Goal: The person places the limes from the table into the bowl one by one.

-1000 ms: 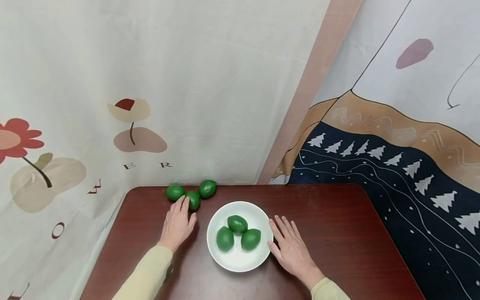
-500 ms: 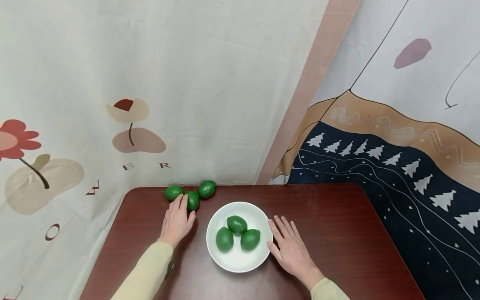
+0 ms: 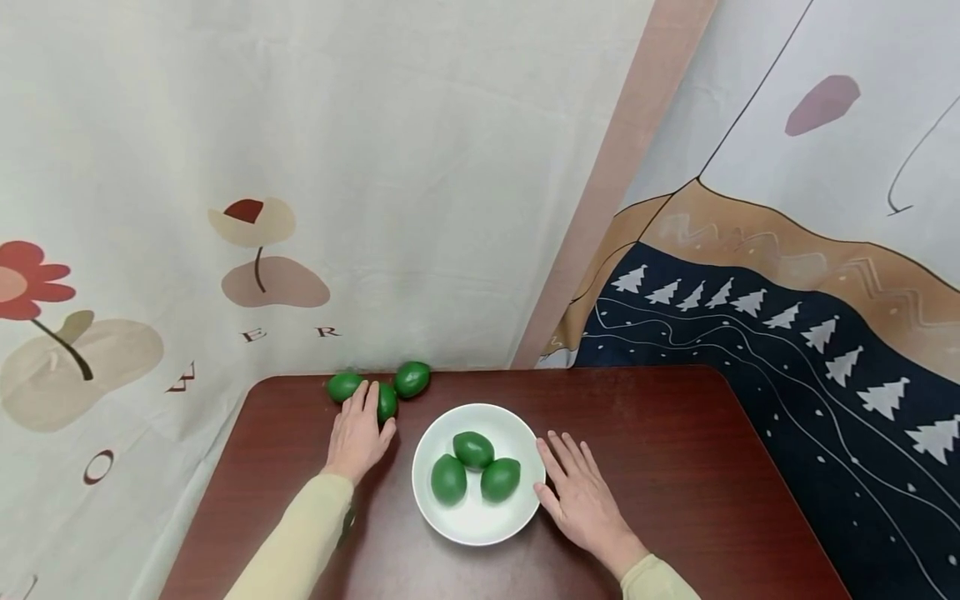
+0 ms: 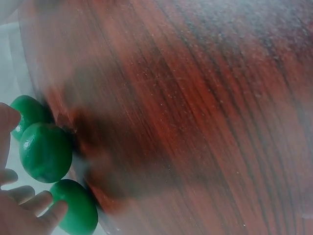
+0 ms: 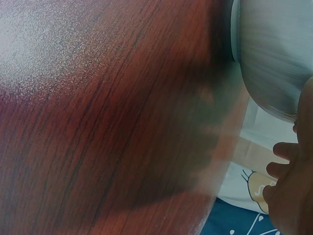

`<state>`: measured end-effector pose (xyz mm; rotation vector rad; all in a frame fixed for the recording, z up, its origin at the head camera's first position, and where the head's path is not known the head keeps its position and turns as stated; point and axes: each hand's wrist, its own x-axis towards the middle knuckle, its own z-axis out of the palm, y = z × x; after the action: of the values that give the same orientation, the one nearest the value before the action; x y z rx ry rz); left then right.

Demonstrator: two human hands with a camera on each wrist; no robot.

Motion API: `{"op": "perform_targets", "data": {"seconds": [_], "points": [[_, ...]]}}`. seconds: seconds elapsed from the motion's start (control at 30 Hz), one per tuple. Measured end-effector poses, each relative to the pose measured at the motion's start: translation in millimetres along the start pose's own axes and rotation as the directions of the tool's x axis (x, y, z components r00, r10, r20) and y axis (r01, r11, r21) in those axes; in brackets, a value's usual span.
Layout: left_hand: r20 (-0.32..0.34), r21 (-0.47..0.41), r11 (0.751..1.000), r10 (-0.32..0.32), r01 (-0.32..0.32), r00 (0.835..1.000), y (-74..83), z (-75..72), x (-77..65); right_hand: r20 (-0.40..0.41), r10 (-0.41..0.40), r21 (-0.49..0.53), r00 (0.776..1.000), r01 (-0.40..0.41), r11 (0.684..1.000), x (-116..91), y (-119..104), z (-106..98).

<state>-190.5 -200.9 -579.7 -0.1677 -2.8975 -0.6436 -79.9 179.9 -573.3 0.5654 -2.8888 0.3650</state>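
Three green limes lie at the table's back left: a left lime [image 3: 344,386], a right lime [image 3: 412,379] and a nearer lime [image 3: 387,402]. My left hand [image 3: 358,437] reaches over the nearer lime, partly covering it. In the left wrist view, its fingers are spread around the middle lime [image 4: 46,152], not visibly closed on it. A white bowl [image 3: 480,527] holds three more limes [image 3: 473,450]. My right hand [image 3: 583,504] lies beside the bowl with its fingers extended, fingertips and thumb at the rim. The right wrist view shows the bowl's outer wall [image 5: 276,54] beside this hand.
The dark red wooden table [image 3: 660,433] has rounded back corners. Directly behind its back edge hangs a pale printed curtain [image 3: 450,208]. A navy cloth with white trees [image 3: 720,325] hangs at the right.
My left hand has shifted slightly to the right and forward, covering more of the nearer lime. The right hand, the bowl and its limes stay put; the head view has turned a little.
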Motion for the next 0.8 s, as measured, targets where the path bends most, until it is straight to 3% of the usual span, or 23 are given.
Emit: {"op": "perform_targets", "data": {"seconds": [0.43, 0.8], "points": [[0.03, 0.009, 1.0, -0.012, 0.011, 0.999, 2.8, 2.4, 6.0, 0.0, -0.003, 0.005, 1.0, 0.003, 1.0, 0.0, -0.2, 1.1], [0.023, -0.055, 0.998, -0.038, 0.039, 0.999, 2.4, 8.4, 7.5, -0.003, -0.002, 0.004, 1.0, 0.002, 1.0, -0.4, -0.1, 0.8]]}}
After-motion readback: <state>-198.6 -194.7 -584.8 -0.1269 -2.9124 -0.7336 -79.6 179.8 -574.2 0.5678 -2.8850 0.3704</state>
